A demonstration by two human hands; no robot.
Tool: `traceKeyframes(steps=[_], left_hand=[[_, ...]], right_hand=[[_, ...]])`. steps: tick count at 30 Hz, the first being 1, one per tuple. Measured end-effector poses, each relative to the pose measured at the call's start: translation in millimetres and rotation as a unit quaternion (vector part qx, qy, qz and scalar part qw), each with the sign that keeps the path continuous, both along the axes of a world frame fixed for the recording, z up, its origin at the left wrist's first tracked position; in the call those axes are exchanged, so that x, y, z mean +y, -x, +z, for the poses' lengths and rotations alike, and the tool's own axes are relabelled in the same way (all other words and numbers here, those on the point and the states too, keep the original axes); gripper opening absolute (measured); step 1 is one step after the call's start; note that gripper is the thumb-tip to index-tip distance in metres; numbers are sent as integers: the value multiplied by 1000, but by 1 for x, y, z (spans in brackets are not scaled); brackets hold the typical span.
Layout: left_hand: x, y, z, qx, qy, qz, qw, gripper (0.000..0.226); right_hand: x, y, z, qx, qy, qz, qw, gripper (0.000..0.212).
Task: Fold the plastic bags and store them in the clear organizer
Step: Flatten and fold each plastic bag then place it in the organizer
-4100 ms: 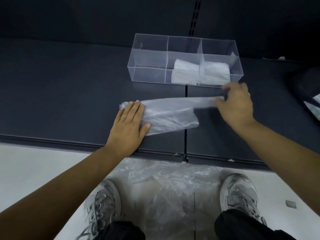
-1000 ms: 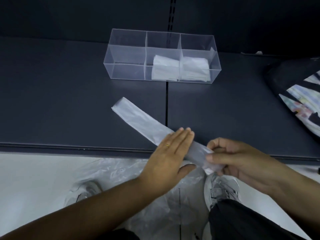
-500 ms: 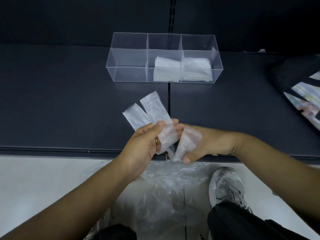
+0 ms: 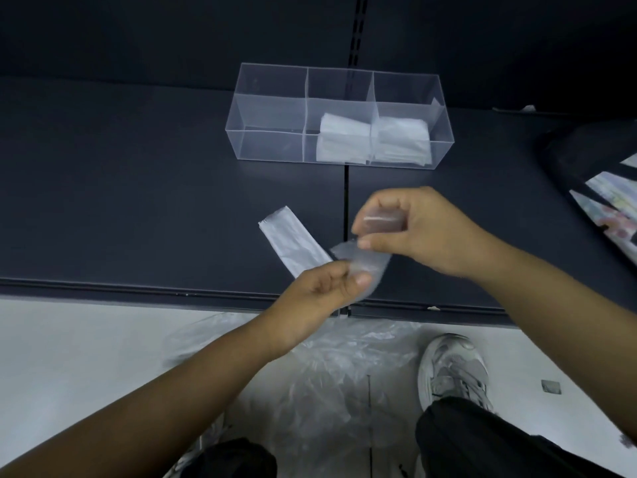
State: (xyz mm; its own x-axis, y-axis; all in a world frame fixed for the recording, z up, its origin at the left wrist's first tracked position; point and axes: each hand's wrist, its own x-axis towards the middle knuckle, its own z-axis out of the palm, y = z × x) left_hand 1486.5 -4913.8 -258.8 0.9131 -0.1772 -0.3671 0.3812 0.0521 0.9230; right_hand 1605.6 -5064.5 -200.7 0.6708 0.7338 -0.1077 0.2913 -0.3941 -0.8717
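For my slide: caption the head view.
Left hand and right hand pinch a folded plastic bag before a clear organizer.

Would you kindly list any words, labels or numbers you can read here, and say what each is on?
None can be read.
The colourful print on the dark bag at the right edge is too blurred to make out.
The clear organizer, the folded plastic bags in it and the plastic strip show no lettering.

Place: you stand at what looks like shop shelving (a stockroom would fit too).
Shelf: dark metal shelf boards (image 4: 138,201) meeting at a seam (image 4: 345,201), with a lipped front edge (image 4: 138,288).
Back: dark panel (image 4: 172,36) with a slotted upright (image 4: 358,29).
Floor: pale smooth floor (image 4: 69,357) underfoot.
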Motion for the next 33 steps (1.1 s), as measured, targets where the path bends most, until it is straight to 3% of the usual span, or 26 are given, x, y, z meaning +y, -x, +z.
traceKeyframes(steps=[5,8,10,14,19,25,28,33], left_hand=[[-2,-3,-5,19,33,63,997,24],[2,-5,-10,53,103,119,986,25],[6,-6,-11,61,149,140,977,27],[9,-5,-12,58,189,160,967,33],[10,0,-17,66,180,155,969,36],[16,-7,-18,69,179,191,963,35],[26,-17,-19,83,108,282,950,20],[53,-36,-22,89,-9,341,936,17]], right_hand=[[34,-16,-8,-2,5,-10,1000,20],[25,-23,-19,27,-48,-168,984,31],[8,-16,-26,107,-68,-222,967,36],[-10,26,-50,297,-54,-110,947,52],[-1,38,-62,361,-71,-126,921,55],[2,47,-65,292,37,-73,953,23],[4,46,-67,274,72,-112,952,13],[8,44,-64,277,100,-142,945,11]])
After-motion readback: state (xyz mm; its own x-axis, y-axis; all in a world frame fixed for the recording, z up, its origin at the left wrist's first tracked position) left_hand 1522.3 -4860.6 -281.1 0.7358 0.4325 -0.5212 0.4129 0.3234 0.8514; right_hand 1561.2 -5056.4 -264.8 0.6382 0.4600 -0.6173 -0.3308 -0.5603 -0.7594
